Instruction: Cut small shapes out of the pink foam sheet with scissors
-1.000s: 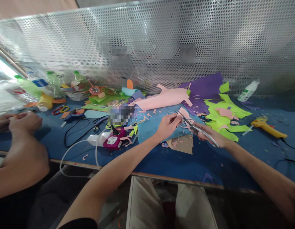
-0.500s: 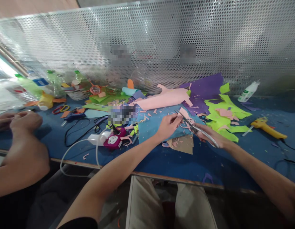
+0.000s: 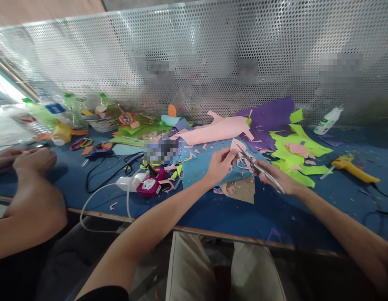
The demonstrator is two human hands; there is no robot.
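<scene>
Head cam: left hand (image 3: 219, 167) has a pink piece (image 3: 238, 146) pinched, small, pale and curvy-edged, over the blue sheet (image 3: 196, 171) on the bench (image 3: 206, 215). Right hand (image 3: 280, 175) is wrapped round scissors (image 3: 255, 166), blades right by the piece.

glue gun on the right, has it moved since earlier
No. The glue gun keeps its place below and right of the white bottle; both shift alike, so likely only the view moved.

Your left hand (image 3: 219, 166) hides part of the pink piece (image 3: 238, 145); your right hand (image 3: 280, 174) partly covers the scissors (image 3: 249, 160) — a pixelated patch (image 3: 161, 151) masks part of the table (image 3: 209, 215).
</scene>
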